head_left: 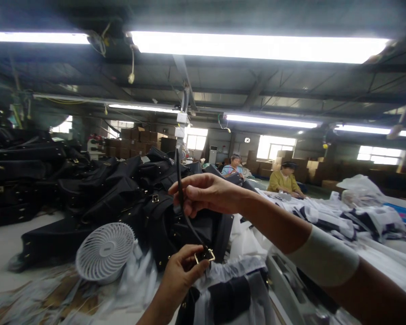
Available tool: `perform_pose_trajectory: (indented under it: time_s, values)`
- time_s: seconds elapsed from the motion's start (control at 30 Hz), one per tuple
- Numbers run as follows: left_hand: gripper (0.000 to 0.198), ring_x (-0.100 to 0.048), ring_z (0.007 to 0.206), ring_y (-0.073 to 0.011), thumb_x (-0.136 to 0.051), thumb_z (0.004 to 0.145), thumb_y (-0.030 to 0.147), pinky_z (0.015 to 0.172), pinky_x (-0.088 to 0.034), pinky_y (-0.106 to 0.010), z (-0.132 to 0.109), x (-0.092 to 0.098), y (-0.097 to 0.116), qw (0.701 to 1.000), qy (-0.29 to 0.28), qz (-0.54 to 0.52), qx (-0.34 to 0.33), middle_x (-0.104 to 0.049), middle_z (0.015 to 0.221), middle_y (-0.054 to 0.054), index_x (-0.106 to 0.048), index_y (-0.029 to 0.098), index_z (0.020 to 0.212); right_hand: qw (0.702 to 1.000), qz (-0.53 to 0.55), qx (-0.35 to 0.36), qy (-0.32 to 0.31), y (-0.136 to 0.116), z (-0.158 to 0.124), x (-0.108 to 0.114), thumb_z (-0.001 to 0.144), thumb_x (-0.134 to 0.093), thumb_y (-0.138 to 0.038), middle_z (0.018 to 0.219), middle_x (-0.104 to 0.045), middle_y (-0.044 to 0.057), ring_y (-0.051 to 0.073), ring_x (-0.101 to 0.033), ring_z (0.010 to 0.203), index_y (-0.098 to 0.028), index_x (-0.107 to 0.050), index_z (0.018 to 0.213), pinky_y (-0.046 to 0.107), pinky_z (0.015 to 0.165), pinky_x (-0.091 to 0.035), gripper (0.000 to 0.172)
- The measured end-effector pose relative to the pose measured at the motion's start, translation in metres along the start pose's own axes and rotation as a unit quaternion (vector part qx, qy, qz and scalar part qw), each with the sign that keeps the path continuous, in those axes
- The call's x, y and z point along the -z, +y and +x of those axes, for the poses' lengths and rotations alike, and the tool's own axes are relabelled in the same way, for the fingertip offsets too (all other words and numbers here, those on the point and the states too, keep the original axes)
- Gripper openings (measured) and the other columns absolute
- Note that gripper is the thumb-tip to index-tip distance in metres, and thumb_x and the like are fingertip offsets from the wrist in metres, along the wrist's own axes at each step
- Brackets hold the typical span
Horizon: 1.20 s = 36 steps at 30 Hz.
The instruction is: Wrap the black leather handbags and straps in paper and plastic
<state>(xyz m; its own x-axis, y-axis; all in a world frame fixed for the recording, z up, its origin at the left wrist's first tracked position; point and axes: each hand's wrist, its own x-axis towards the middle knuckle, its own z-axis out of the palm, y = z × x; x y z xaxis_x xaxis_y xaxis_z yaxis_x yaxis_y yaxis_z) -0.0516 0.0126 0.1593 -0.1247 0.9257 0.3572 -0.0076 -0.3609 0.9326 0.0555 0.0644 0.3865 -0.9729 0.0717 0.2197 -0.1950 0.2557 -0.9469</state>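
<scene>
A thin black strap [191, 227] hangs between my two hands, with a gold buckle [205, 256] at its lower end. My left hand [181, 273] pinches the strap at this buckle between thumb and fingers. Higher up, my right hand [206, 195] grips the strap, and its upper end sticks up above the fingers. Below the hands lies a black bag [228, 298] partly covered in white wrapping; whether the strap joins it is hidden. Right behind the hands stands another black bag [159, 234] with gold fittings.
A white round fan [106, 250] stands to the left among clear plastic scraps. Black bags [98, 185] are heaped behind it. Wrapped black pieces [328, 221] cover the right side. Two people, one in a yellow top [282, 182], sit farther back. Cardboard boxes [138, 140] are stacked beyond.
</scene>
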Motion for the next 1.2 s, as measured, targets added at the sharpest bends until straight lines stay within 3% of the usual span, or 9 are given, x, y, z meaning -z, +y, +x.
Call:
perform_pose_trajectory:
  time_s: [0.13,0.23,0.37,0.6,0.7,0.8,0.9,1.07,1.2]
  values:
    - [0.042,-0.068,0.091,-0.023,-0.076,0.072,0.049,0.077,-0.05,-0.028,-0.003,0.0,0.002,1.0,0.011,-0.003,0.014,-0.073,0.096,-0.007,-0.071,0.019,0.102,0.999,-0.028,-0.022,0.041,0.008,-0.026,0.003,0.087,-0.064,-0.053,0.077,-0.06,-0.001,0.004,-0.055,0.056,-0.015,-0.073,0.096,0.015,0.054,-0.046,0.04]
    - [0.043,-0.067,0.087,-0.0225,-0.077,0.071,0.048,0.078,-0.05,-0.029,-0.003,0.0,0.001,0.999,0.031,0.001,0.013,-0.073,0.093,-0.006,-0.07,0.018,0.1,0.976,-0.168,-0.124,0.065,0.014,-0.05,0.005,0.087,-0.065,-0.051,0.069,-0.058,-0.002,0.004,-0.048,0.052,-0.012,-0.074,0.096,0.015,0.048,-0.039,0.041]
    - [0.044,-0.066,0.087,-0.0216,-0.076,0.071,0.05,0.076,-0.049,-0.028,-0.003,0.001,0.0,0.999,0.031,0.003,0.008,-0.073,0.093,-0.005,-0.07,0.02,0.103,0.883,-0.41,-0.208,0.091,0.022,-0.074,0.011,0.086,-0.063,-0.046,0.066,-0.059,-0.002,0.008,-0.047,0.056,-0.013,-0.075,0.091,0.018,0.05,-0.034,0.035]
    - [0.038,-0.059,0.071,-0.0153,-0.075,0.071,0.049,0.064,-0.043,-0.024,-0.009,-0.002,0.005,0.997,0.064,0.042,0.012,-0.068,0.085,-0.001,-0.071,0.022,0.098,0.73,-0.634,-0.196,0.163,0.012,-0.1,0.027,0.085,-0.058,-0.039,0.058,-0.061,-0.001,0.01,-0.043,0.051,-0.018,-0.076,0.074,0.026,0.052,-0.028,0.029]
    - [0.034,-0.058,0.072,-0.0161,-0.073,0.072,0.049,0.065,-0.045,-0.025,-0.009,-0.008,0.008,0.992,0.063,0.105,-0.008,-0.067,0.087,-0.002,-0.071,0.022,0.093,0.69,-0.685,-0.165,0.167,0.009,-0.101,0.018,0.083,-0.063,-0.036,0.065,-0.068,0.001,0.012,-0.051,0.055,-0.023,-0.077,0.076,0.028,0.055,-0.028,0.021]
    - [0.028,-0.061,0.08,-0.02,-0.071,0.074,0.046,0.069,-0.046,-0.027,-0.007,-0.014,0.012,0.982,0.056,0.181,-0.022,-0.067,0.09,-0.003,-0.072,0.022,0.088,0.688,-0.704,-0.095,0.151,0.015,-0.097,-0.001,0.084,-0.065,-0.036,0.072,-0.071,0.001,0.016,-0.059,0.069,-0.025,-0.076,0.077,0.029,0.063,-0.033,0.017]
    - [0.026,-0.062,0.079,-0.0202,-0.069,0.077,0.045,0.068,-0.046,-0.027,-0.006,-0.018,0.015,0.981,0.034,0.192,-0.017,-0.066,0.087,-0.003,-0.071,0.021,0.086,0.707,-0.696,-0.04,0.116,0.028,-0.092,-0.013,0.084,-0.067,-0.036,0.067,-0.07,0.0,0.017,-0.059,0.076,-0.025,-0.074,0.072,0.031,0.079,-0.037,0.018]
    - [0.033,-0.063,0.084,-0.0211,-0.069,0.076,0.05,0.074,-0.048,-0.028,-0.008,-0.015,0.013,0.987,0.041,0.154,-0.024,-0.068,0.092,-0.004,-0.072,0.022,0.093,0.732,-0.652,-0.111,0.163,0.052,-0.095,-0.004,0.084,-0.066,-0.032,0.068,-0.07,0.002,0.018,-0.059,0.078,-0.022,-0.075,0.074,0.028,0.07,-0.038,0.017]
    - [0.034,-0.064,0.087,-0.0216,-0.071,0.075,0.05,0.076,-0.049,-0.029,-0.01,-0.011,0.01,0.983,0.046,0.174,-0.036,-0.069,0.098,-0.005,-0.073,0.025,0.098,0.761,-0.608,-0.154,0.162,0.064,-0.1,0.007,0.084,-0.064,-0.032,0.071,-0.071,0.002,0.016,-0.06,0.075,-0.022,-0.077,0.078,0.025,0.065,-0.036,0.018]
